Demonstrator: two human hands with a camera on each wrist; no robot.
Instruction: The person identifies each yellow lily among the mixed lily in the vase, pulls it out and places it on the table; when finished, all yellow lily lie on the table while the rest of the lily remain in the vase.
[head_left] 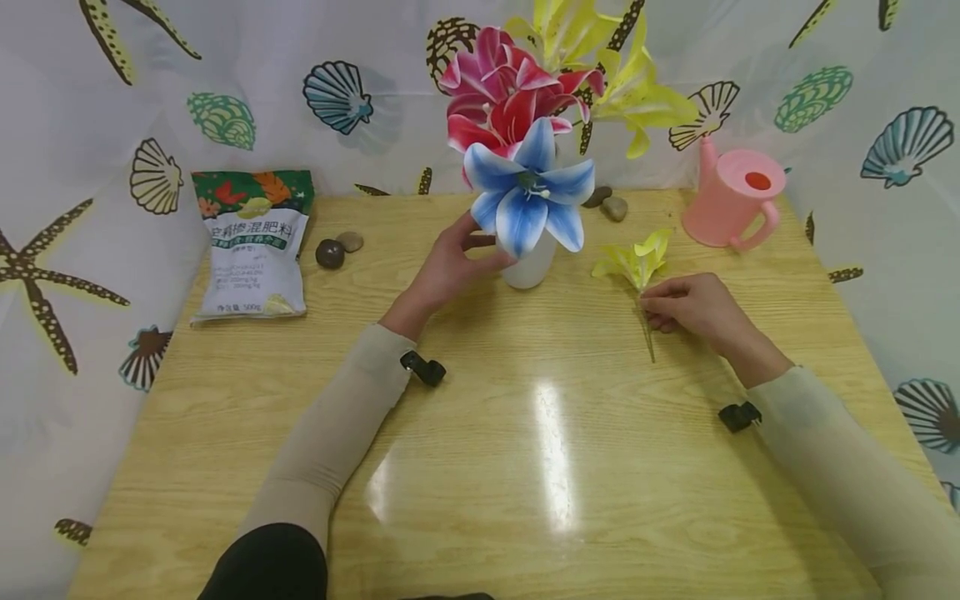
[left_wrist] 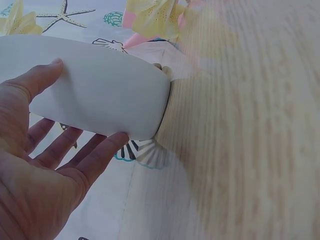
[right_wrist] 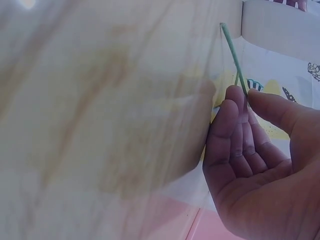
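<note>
My left hand (head_left: 457,262) holds the white vase (head_left: 529,271), which stands upright on the table. In the left wrist view its thumb lies on the near side of the vase (left_wrist: 110,85) and its fingertips touch the other side. Out of the vase rise a blue-and-white lily (head_left: 531,187), red-pink lilies (head_left: 498,87) and large yellow lilies (head_left: 637,87). To the right of the vase, my right hand (head_left: 693,308) pinches the stem of a small yellow artificial flower (head_left: 636,262) between thumb and fingers. The green stem (right_wrist: 231,47) sticks out past the fingertips in the right wrist view.
A pink watering can (head_left: 731,200) stands at the back right. Pebbles (head_left: 615,208) lie behind the vase, with more stones (head_left: 330,253) to the left. A fertilizer bag (head_left: 255,250) is at the back left. Shell-printed cloth (head_left: 397,50) hangs behind the wooden table (head_left: 480,467).
</note>
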